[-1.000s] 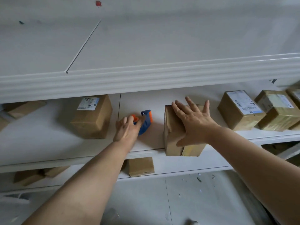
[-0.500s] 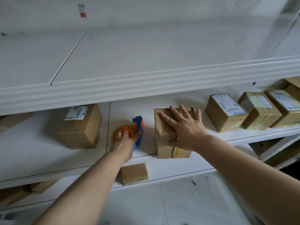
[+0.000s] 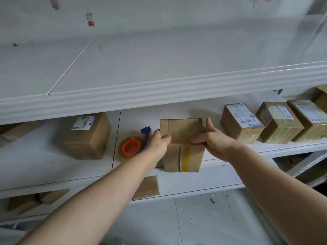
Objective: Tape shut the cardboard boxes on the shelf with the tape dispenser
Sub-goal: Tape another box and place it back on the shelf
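Observation:
A small cardboard box point(image 3: 181, 131) stands at the front edge of the middle shelf point(image 3: 53, 170), a strip of yellowish tape on its front face. My left hand point(image 3: 157, 144) grips its left side, thumb on top. My right hand point(image 3: 212, 140) grips its right side, thumb on the top near the front edge. The tape dispenser point(image 3: 134, 144), blue handle with an orange hub and a clear tape roll, lies on the shelf just left of the box, behind my left hand and untouched.
A labelled box point(image 3: 88, 137) sits to the left. Three labelled boxes point(image 3: 242, 121) point(image 3: 279, 121) point(image 3: 309, 119) line the shelf on the right. An upper shelf edge point(image 3: 159, 92) overhangs. More cardboard point(image 3: 146, 188) lies on the lower shelf.
My left hand let go of the tape dispenser, which now lies on the shelf, and took the box's left side. My right hand shifted from the box's top to its right side.

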